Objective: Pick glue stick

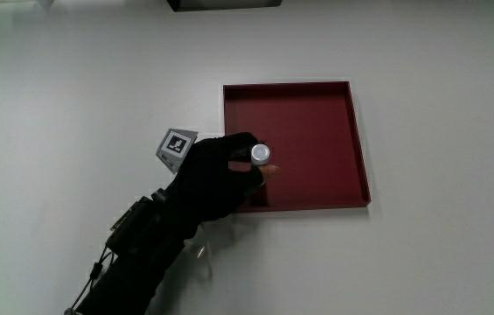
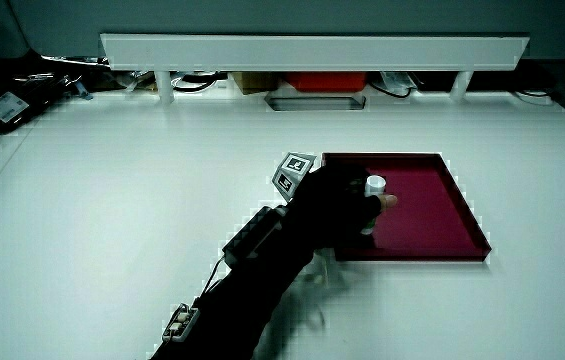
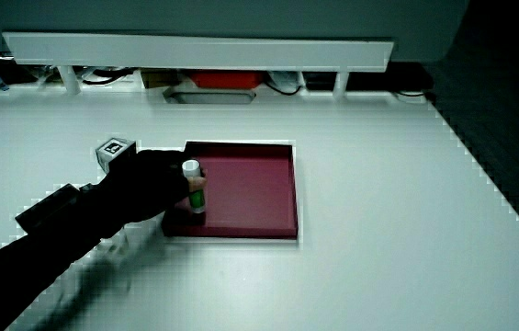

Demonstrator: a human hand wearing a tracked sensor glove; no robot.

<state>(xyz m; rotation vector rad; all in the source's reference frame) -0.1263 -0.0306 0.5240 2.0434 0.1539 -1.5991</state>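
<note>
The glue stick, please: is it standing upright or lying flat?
Upright: the glue stick stands cap-up in the hand over the red tray.

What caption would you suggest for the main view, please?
The hand grasps an upright glue stick inside the red tray.

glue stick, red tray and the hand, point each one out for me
glue stick (image 3: 195, 190), in a side view, on its upright body below the white cap
red tray (image 1: 316, 131), main view, on its bare floor
hand (image 1: 216, 179), main view, on the back of the black glove
</note>
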